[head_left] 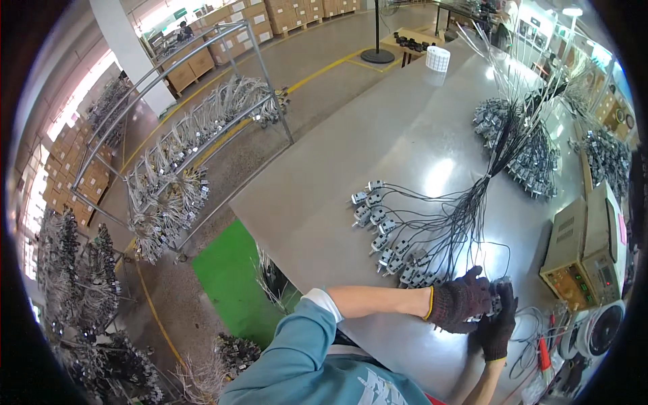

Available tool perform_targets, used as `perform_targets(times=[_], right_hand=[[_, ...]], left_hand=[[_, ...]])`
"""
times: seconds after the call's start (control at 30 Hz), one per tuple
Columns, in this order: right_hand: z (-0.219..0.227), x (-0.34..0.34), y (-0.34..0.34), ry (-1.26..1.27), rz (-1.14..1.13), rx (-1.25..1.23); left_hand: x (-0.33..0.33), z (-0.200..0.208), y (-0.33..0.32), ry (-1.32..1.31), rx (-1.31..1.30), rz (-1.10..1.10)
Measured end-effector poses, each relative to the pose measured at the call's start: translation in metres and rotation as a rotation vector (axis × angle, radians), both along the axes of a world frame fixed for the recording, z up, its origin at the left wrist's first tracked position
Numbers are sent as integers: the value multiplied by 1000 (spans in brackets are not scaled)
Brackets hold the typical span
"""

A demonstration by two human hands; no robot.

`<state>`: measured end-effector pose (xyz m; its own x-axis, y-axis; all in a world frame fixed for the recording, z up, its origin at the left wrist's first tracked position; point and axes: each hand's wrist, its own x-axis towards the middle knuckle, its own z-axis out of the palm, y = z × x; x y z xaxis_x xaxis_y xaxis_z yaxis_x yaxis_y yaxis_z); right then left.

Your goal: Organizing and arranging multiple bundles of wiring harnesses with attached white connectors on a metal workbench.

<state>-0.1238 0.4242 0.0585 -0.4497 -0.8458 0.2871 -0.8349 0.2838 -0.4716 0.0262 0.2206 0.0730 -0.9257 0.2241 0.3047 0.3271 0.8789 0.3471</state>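
My left hand [459, 302], in a dark knit glove with a yellow cuff, is closed at the near end of a row of small grey motors [385, 226]. Bits of grey metal show beneath its fingers, but what it grips is mostly hidden. Close against it, my right hand [496, 327], gloved alike, has its fingers bent round a small motor, largely covered by the glove. Thin black cables [466, 206] run from the motors to a tied bundle lying across the metal table [324, 216].
Heaps of similar motors [533, 162] lie at the far right. A beige test instrument [574, 250], a red-handled tool [544, 354] and coiled wires are on my right. A white roll [437, 61] stands far back. Left of the table, a metal rack [253, 64] holds hanging wired parts.
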Motion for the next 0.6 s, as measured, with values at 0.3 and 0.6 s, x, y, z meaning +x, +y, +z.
perform_targets(times=[0.3,0.6], right_hand=[[73,-1,6,-23,55,417],[26,-51,-20,-127,-27,-60]], left_hand=[[0,-13,4,82,59,-97],[-2,-27,9,387,50,-18]])
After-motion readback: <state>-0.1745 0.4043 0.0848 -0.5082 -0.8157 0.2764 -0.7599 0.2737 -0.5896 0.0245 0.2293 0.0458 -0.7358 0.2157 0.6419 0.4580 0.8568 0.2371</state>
